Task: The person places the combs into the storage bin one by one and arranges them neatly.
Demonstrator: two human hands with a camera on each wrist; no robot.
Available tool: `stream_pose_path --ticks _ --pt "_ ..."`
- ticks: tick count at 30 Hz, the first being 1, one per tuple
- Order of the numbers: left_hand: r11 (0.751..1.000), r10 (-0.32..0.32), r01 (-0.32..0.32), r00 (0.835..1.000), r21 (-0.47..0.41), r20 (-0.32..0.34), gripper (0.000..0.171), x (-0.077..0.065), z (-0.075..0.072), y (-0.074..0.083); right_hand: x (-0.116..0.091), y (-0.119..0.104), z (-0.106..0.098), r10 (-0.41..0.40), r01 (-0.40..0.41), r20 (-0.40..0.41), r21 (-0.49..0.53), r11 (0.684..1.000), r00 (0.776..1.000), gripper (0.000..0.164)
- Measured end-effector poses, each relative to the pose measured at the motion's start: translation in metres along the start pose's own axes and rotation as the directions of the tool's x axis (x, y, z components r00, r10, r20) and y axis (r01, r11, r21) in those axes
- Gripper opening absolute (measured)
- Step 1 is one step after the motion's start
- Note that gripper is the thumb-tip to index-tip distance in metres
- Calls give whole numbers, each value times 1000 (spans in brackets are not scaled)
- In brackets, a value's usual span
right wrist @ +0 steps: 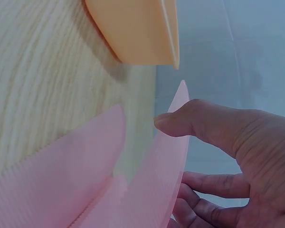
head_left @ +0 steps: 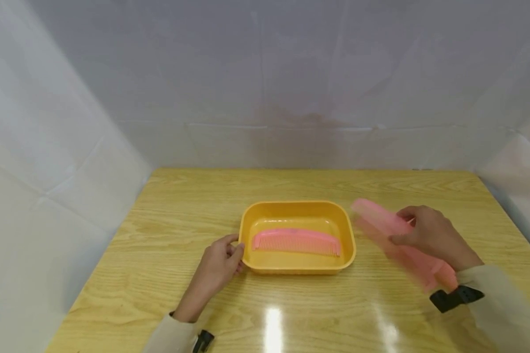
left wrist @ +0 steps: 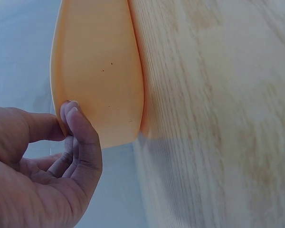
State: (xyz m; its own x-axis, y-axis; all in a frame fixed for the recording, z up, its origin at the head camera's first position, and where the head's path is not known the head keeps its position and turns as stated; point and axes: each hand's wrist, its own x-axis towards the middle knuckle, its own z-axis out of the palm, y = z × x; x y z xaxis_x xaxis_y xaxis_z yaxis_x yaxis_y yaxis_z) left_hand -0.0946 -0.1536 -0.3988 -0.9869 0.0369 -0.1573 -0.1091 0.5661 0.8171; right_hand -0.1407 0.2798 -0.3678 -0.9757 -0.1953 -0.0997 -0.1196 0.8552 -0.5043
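A pink comb (head_left: 296,241) lies lengthwise inside a yellow rectangular tray (head_left: 291,271), teeth toward the front. My left hand (head_left: 221,262) pinches the tray's left rim between thumb and fingers; the left wrist view shows the thumb on one side of the rim and fingertips on the other. To the right of the tray, my right hand (head_left: 435,235) holds a pink comb (head_left: 382,215), blurred in the head view and slanted, its far end near the tray's right side. In the right wrist view another pink comb (right wrist: 80,161) shows below the held one, with its teeth along one edge.
All of this is on a light wood-grain table (head_left: 181,206). Pale sheeting (head_left: 291,98) hangs behind the table's back edge and along both sides. Each wrist wears a black strap (head_left: 457,298) beside a light sleeve.
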Motion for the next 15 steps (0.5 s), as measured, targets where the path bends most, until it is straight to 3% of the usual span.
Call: stream_pose_path --ticks 15 --pt "1000 12 -12 1000 -1 -5 40 1 0 -1 22 -37 -14 -103 103 -1 -29 994 995 57"
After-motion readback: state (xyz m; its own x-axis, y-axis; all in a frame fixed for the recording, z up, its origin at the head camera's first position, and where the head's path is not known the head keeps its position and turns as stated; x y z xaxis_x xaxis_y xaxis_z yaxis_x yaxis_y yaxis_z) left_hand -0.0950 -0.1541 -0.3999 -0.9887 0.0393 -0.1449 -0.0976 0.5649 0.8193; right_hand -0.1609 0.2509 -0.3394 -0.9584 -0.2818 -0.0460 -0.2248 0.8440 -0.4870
